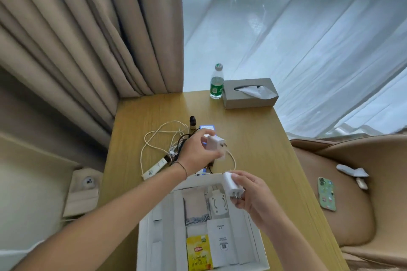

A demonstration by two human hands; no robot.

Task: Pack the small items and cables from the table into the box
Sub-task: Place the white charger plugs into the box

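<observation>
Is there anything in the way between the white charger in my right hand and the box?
Nothing visible. Your right hand holds the white charger just over the far edge of the open white box. Below it the box already holds a white round-faced adapter, so that spot is taken.

Only the yellow tea packet (199, 253) in the box (145, 237) reads clearly, with a red "Lipton" logo and "Yellow Label Tea" beneath; print on the white packet (221, 240) beside it and on the green bottle label (216, 89) is too small to read.
</observation>
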